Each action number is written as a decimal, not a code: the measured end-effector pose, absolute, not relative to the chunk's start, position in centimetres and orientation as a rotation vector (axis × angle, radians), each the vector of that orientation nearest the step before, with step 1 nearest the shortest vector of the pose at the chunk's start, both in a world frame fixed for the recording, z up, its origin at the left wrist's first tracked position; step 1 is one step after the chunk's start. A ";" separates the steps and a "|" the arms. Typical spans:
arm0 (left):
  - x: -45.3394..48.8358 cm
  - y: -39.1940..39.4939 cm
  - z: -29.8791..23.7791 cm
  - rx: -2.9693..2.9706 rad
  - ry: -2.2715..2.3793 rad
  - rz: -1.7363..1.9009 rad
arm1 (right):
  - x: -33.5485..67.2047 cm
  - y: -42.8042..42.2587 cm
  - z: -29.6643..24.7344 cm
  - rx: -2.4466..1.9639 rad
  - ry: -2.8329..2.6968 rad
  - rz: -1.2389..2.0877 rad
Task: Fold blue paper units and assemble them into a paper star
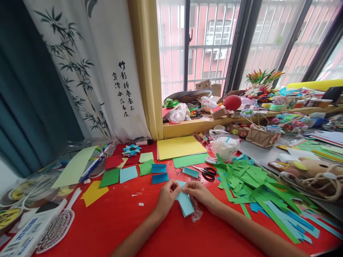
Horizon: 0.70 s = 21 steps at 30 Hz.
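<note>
Left grip (167, 195) and right grip (198, 192) pinch light-blue paper (187, 205), partly covering its far end.

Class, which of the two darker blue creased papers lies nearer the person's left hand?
The front darker blue paper, whose right end lies near the left hand; the rear one lies just beyond it, farther from that hand.

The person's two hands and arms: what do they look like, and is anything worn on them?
The left hand and right hand are ungloved, with no ring or watch in sight. Both forearms are slender and bare. A dark, pale-edged patch at bottom right might be a sleeve; I can't tell.
</note>
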<state>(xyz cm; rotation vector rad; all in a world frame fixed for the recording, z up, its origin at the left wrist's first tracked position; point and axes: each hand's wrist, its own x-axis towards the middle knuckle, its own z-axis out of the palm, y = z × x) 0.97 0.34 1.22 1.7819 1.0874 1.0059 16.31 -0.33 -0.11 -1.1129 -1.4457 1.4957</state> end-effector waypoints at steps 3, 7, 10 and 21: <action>1.1 0.3 1.3 1.843 1.050 0.947 | 16.2 -0.4 -0.4 -1.107 -1.495 1.515; 1.0 -0.2 1.7 1.909 1.075 0.924 | 16.2 -0.4 -0.4 -1.134 -1.515 1.531; 1.0 -0.5 2.0 1.957 1.102 0.946 | 16.2 -0.5 -0.2 -1.154 -1.526 1.567; -0.2 1.1 1.3 1.680 1.361 1.215 | 15.8 -1.3 0.5 -1.145 -1.576 1.429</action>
